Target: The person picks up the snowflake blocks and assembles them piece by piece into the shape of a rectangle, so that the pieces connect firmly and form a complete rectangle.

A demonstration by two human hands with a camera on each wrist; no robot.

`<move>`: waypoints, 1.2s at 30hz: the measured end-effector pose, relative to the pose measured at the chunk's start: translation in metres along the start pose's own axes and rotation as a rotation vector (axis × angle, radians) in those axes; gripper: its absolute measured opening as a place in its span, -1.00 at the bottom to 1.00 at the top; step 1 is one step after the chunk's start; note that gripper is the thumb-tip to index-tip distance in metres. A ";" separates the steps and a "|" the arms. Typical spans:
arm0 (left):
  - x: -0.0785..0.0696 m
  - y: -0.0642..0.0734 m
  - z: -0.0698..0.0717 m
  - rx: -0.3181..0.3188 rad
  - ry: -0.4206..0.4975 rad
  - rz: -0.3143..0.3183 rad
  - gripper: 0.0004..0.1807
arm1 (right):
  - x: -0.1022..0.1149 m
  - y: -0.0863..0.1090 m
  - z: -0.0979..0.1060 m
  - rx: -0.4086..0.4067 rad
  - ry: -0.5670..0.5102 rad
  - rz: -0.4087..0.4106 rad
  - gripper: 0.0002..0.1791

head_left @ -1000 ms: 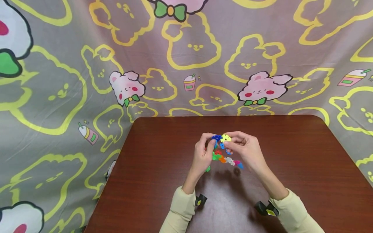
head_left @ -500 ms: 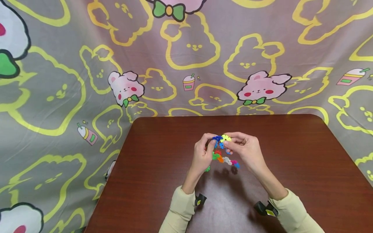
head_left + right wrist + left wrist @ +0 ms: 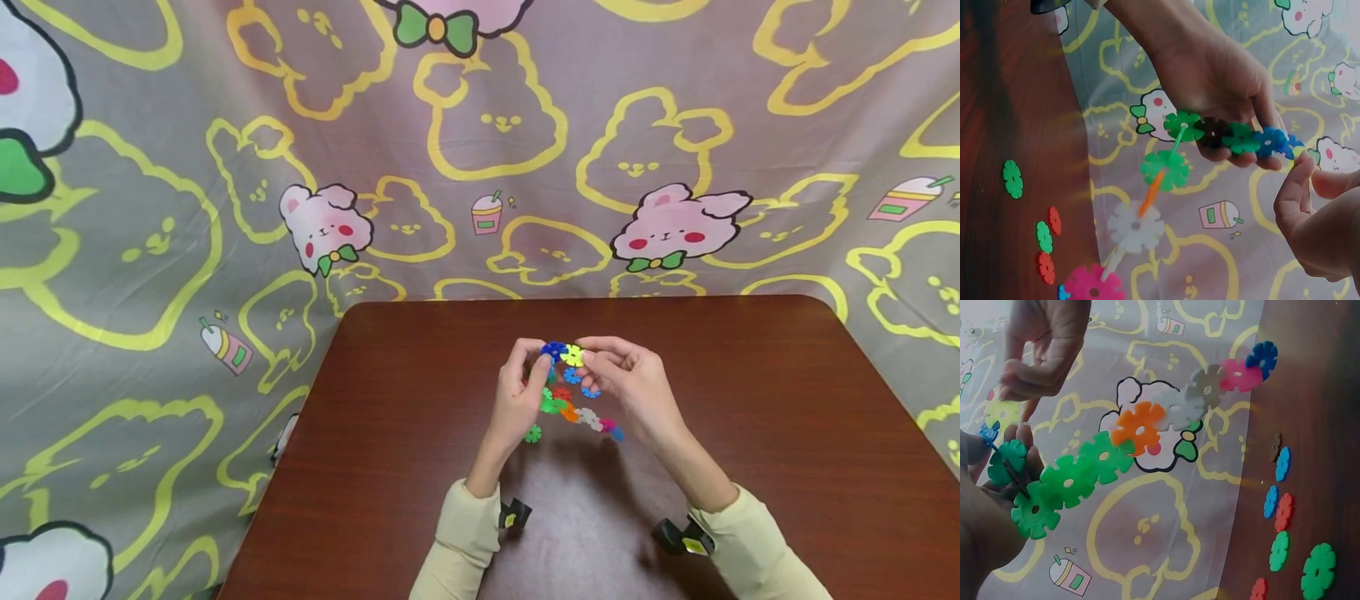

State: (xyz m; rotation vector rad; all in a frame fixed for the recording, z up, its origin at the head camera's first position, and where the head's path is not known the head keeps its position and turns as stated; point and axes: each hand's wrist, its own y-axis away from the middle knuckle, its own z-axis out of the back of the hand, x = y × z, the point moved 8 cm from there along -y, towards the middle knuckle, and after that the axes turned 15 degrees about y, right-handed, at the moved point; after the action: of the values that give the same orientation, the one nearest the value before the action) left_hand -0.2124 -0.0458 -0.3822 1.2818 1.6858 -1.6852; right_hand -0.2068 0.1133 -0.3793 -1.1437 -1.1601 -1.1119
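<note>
A chain of interlocking snowflake discs hangs between my hands, above the table. My left hand [image 3: 521, 392] pinches its upper end at a dark blue disc [image 3: 555, 352]. Beside that, my right hand [image 3: 637, 383] pinches the right edge of a yellow disc [image 3: 572, 356], which meets the blue one. In the left wrist view the chain runs from green discs [image 3: 1035, 510] through an orange disc [image 3: 1139, 430] and pale ones to a pink disc [image 3: 1240, 375] and a blue tip [image 3: 1262, 361]. A dark disc [image 3: 1212, 132] sits between green ones by my left fingers.
Loose discs lie on the brown table [image 3: 390, 433] beneath the chain, among them a green disc [image 3: 1319, 572], a red disc [image 3: 1284, 511] and blue ones. A patterned curtain [image 3: 525, 125] stands behind the table and along its sides.
The yellow disc has shifted slightly left with the blue one. My right thumb has slid from the yellow disc's lower face to its right edge. The hanging chain sways a little.
</note>
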 end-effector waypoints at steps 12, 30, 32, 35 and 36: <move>0.000 -0.005 0.025 -0.178 0.255 0.052 -0.74 | -0.014 0.002 -0.023 0.225 0.907 0.309 -0.59; 0.008 -0.003 0.028 -0.110 0.281 0.132 -0.63 | -0.007 0.005 -0.026 0.215 0.963 0.423 -0.72; 0.010 -0.002 0.028 -0.084 0.269 0.121 -0.54 | -0.005 0.005 -0.025 0.202 0.969 0.437 -0.73; 0.014 0.000 0.025 -0.028 0.245 0.108 -0.41 | -0.002 0.006 -0.024 0.182 0.981 0.458 -0.71; 0.015 0.001 0.024 -0.009 0.237 0.105 -0.37 | -0.001 0.006 -0.024 0.175 0.985 0.464 -0.70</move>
State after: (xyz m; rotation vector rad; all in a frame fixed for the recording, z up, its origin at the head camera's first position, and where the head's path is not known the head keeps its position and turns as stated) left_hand -0.2267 -0.0643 -0.3993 1.5902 1.7186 -1.5130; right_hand -0.1989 0.0903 -0.3815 -0.5371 -0.1943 -0.9801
